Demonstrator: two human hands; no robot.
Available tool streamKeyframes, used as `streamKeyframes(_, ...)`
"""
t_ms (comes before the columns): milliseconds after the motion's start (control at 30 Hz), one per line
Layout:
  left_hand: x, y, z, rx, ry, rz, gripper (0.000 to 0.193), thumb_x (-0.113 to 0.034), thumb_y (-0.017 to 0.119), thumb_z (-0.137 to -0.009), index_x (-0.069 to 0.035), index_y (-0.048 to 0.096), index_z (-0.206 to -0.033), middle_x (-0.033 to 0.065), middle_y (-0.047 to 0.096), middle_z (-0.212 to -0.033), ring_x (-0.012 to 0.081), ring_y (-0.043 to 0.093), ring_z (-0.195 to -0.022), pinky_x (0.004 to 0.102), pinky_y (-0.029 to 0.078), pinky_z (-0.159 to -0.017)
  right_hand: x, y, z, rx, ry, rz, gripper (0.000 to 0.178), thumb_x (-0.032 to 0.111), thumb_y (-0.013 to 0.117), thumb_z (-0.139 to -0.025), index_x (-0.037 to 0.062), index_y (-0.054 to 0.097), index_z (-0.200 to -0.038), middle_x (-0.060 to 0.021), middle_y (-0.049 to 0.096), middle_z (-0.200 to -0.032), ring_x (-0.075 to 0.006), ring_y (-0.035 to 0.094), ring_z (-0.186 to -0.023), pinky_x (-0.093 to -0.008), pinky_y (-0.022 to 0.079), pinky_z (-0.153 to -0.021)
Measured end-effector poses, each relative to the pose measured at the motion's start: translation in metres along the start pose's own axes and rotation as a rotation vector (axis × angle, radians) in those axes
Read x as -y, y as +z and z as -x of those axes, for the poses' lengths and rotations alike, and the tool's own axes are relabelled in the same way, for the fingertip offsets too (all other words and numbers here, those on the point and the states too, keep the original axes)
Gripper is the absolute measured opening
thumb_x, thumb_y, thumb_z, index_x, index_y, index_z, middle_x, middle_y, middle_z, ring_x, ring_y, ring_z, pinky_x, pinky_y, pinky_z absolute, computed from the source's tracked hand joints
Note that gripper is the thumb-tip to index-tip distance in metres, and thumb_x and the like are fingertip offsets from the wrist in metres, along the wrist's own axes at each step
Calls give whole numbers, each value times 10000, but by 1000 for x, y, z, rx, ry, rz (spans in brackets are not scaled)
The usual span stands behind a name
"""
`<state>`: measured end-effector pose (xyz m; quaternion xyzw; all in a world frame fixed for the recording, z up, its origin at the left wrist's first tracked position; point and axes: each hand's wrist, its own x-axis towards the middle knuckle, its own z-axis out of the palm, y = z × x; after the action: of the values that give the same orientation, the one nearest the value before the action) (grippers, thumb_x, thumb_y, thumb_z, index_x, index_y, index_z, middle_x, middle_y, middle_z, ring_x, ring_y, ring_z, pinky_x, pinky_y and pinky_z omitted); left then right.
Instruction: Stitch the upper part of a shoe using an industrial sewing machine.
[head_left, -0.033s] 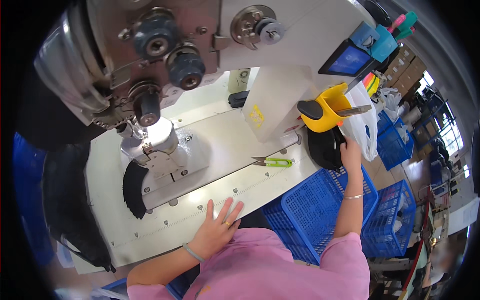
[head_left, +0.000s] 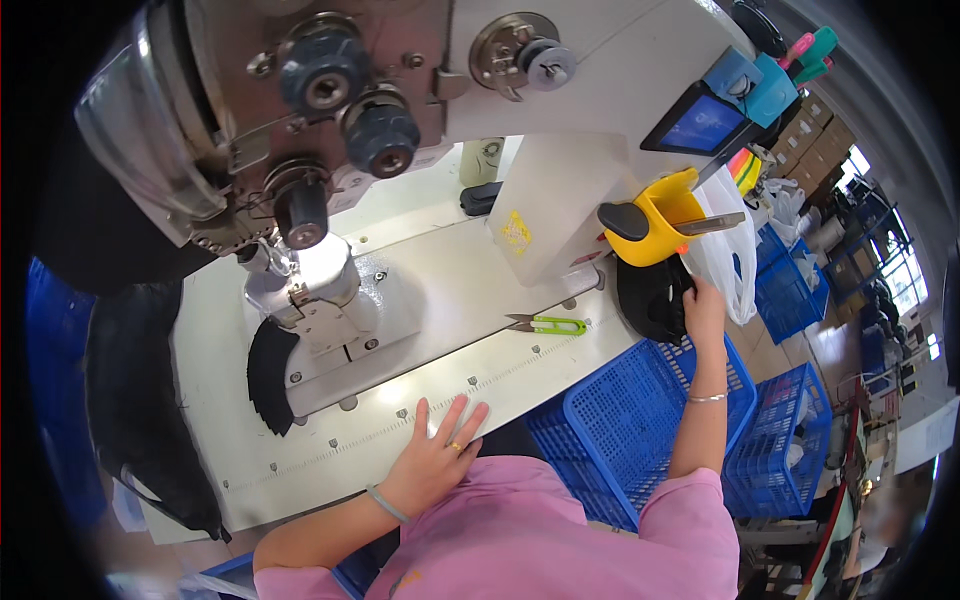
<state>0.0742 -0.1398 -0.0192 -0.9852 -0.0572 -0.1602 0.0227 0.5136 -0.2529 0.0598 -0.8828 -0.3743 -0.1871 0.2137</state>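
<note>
My left hand [head_left: 432, 462] lies flat on the white sewing machine table near its front edge, fingers spread, holding nothing. Out to the right, my right hand [head_left: 703, 308] is closed at the edge of the dark fabric pieces [head_left: 648, 300], which sit at the table's right end; the fingertips are partly hidden. Between the hands, green thread snips [head_left: 556, 325] lie on the table. At the far left, a curved stack of black fabric [head_left: 268, 375] rests beside the presser foot of the sewing machine [head_left: 310, 290].
A blue plastic basket [head_left: 570, 415] stands below the table's right edge, under my right forearm. A yellow holder [head_left: 655, 222] with a tool and a white plastic bag [head_left: 735, 245] are beyond my right hand. Black material [head_left: 140, 400] hangs over the left edge.
</note>
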Motion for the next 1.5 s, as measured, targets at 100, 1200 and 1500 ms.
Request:
streamKeyframes(100,0,-5,-1,21,3,44,235,-195,581,-901,-72,673,-1079,135,383,-1488,375,352,-1374,708,332,-988,-17,-6,10,-168,65,-49,248,208,710,-811,5,721,-952,-251,667,-841,-367,680,-786,-408,518,-728)
streamKeyframes(1200,159,-65,73,-492,-858,526,505,-44,607,-902,-33,460,-1385,190,541,-1351,339,515,-1254,462,329,-1108,288,-5,71,568,-1411,-562,452,-15,644,-674,116,669,-1105,-52,645,-1186,-273,624,-1102,-356,523,-911)
streamKeyframes(1500,107,-157,40,-678,-672,716,485,57,593,-874,-4,530,-1351,146,569,-1240,239,607,-1095,311,488,-924,329,-11,46,-190,-1375,-518,378,148,662,-740,171,695,-1116,-40,609,-1256,-242,595,-1079,-455,473,-998)
